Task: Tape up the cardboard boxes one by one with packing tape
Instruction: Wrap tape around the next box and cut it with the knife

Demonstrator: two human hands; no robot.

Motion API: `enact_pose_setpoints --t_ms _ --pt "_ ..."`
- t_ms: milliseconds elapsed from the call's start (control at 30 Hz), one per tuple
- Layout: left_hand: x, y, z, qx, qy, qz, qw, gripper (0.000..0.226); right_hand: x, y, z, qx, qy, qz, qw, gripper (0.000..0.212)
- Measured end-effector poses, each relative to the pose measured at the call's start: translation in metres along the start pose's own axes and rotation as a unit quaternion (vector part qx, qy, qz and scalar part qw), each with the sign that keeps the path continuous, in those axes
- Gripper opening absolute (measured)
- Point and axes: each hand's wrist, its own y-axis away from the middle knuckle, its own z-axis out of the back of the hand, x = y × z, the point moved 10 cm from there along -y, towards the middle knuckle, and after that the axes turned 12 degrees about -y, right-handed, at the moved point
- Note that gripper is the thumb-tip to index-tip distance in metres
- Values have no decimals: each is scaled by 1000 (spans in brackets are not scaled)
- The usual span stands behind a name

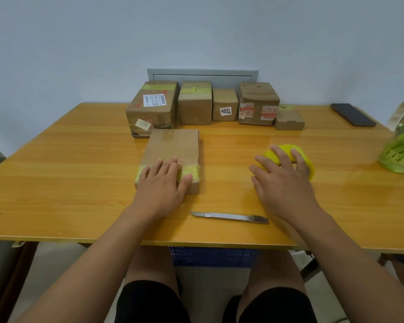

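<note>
A flat cardboard box [174,150] lies on the wooden table [79,164] in front of me, with a band of yellow tape [193,171] across its near end. My left hand [166,183] presses flat on that taped end, fingers straight. To the right, my right hand [282,176] lies over a yellow roll of packing tape [287,151], fingers curved round its rim. A metal utility knife [230,217] lies near the front edge between my arms.
Along the back stand several cardboard boxes: a large labelled one [152,106], a taped one [195,103], a small one [225,104], a stickered one [258,103] and a low one [289,121]. A dark phone [352,114] and a green bag [402,148] sit far right.
</note>
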Motion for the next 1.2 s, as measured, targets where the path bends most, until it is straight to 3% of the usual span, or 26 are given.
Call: enact_pose_setpoints --t_ms 133,333,433,533,667,1000,1200 --pt "-2 3 0 -6 -4 5 1000 61 8 -2 -6 50 16 -18 998 28" --pt "-1 5 -3 0 -12 1 1000 61 47 -5 -7 54 -24 30 998 30" --pt "-2 5 -6 13 -22 -13 1000 61 79 -9 -17 127 -152 45 979 44" --pt "-2 5 -6 21 -22 -21 999 65 102 -11 -38 224 -291 0 930 53" --pt "-1 6 -8 27 -47 -31 998 73 116 -19 -45 213 -353 -39 910 56" --pt "-3 8 -6 14 -85 -40 995 71 124 -18 -51 228 -291 -37 928 62" --pt "-3 8 -8 12 -77 -39 996 71 125 -14 -52 216 -329 -70 917 58"
